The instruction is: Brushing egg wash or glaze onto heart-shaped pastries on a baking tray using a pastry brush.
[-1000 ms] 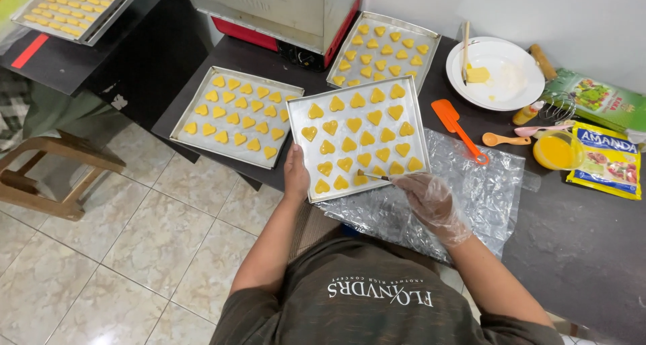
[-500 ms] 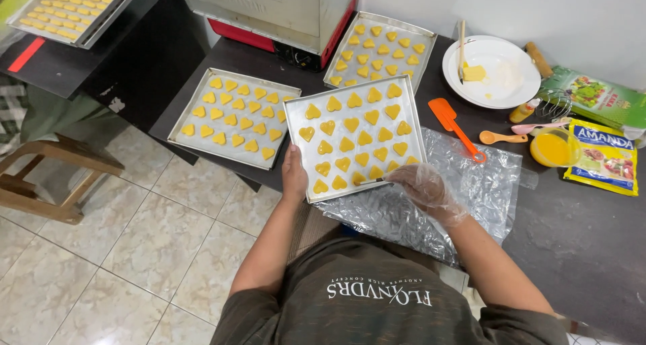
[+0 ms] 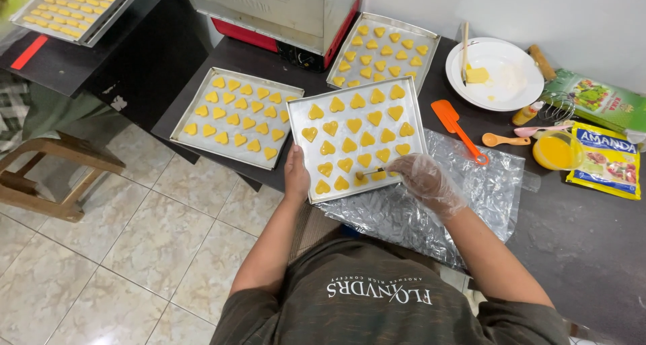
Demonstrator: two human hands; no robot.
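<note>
A metal baking tray (image 3: 417, 120) with several yellow heart-shaped cookies lies on the dark table in front of me. My left hand (image 3: 296, 177) grips its near left edge. My right hand (image 3: 427, 181), in a clear plastic glove, holds a small brush (image 3: 371, 174) whose tip rests on a cookie in the tray's near row.
Two more trays of heart cookies (image 3: 235, 116) (image 3: 383, 49) lie to the left and behind, by an oven (image 3: 282, 9). A white plate with butter (image 3: 494, 72), an orange spatula (image 3: 459, 130), a cup of yellow liquid (image 3: 557, 150), packets and a plastic sheet (image 3: 471, 204) are at right. A wooden stool (image 3: 47, 177) stands on the tiled floor.
My right hand has shifted the brush a little left along the tray's near row. My left hand stays on the tray edge.
</note>
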